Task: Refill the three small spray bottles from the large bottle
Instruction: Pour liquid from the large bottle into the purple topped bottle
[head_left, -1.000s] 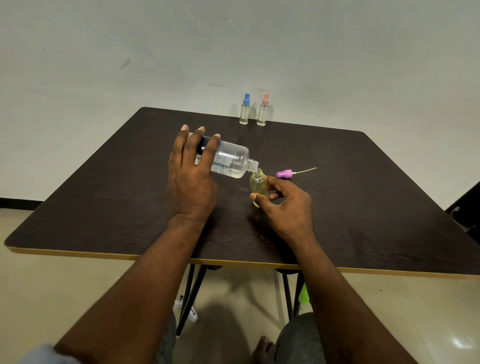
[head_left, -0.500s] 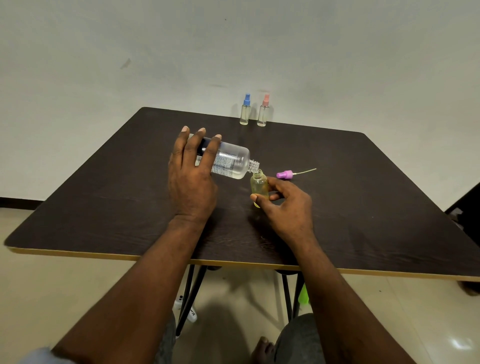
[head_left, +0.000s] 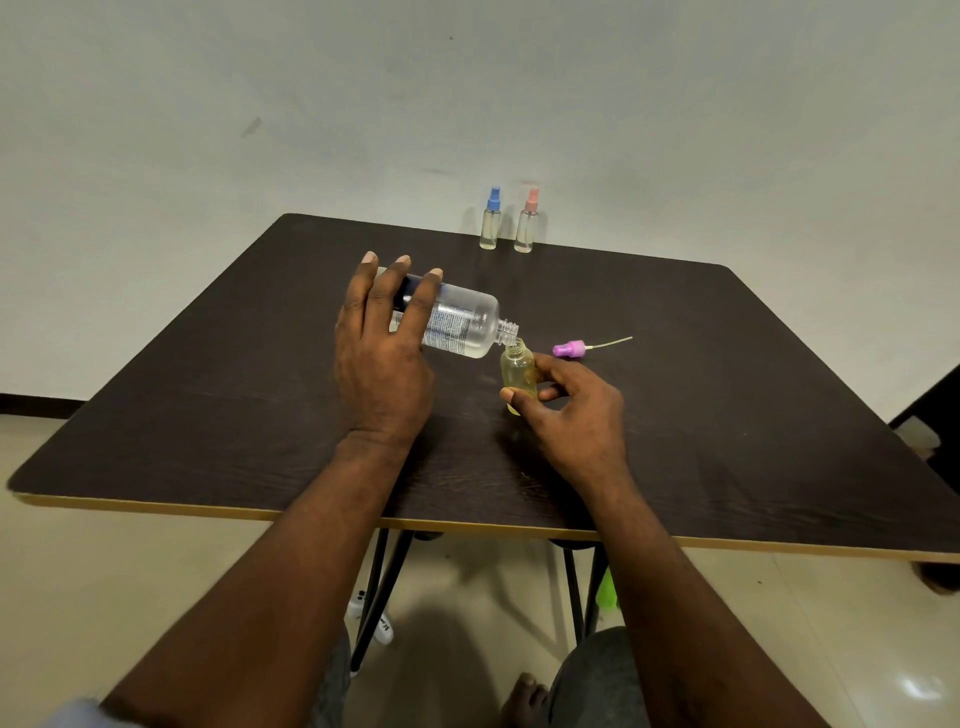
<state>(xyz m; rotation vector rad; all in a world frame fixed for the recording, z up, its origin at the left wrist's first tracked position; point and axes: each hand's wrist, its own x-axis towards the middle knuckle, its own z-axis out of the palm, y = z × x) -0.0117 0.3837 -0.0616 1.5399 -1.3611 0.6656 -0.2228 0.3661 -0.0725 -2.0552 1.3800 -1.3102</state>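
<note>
Dark wood-grain tabletop (head_left: 727, 395) with a pale edge, a plain grey-white wall behind it and a cream floor below: that is your whole workspace. Your left grip (head_left: 382, 358) wraps the large bottle (head_left: 462, 325), tipped nearly flat with its open neck just over the mouth of the small bottle (head_left: 517, 371). Your right grip (head_left: 571, 415) pinches that bottle upright near the middle of the tabletop. Its level is hard to read through the yellowish wall, so judge the pour as under way, not finished. Its purple spray head (head_left: 570, 348) lies just to the right, waiting to be screwed back on. Two more small bottles, blue-capped (head_left: 490, 221) and pink-capped (head_left: 527, 223), stand side by side at the far edge. Each holds some clear liquid, but you cannot tell whether they are already refilled or come next.
</note>
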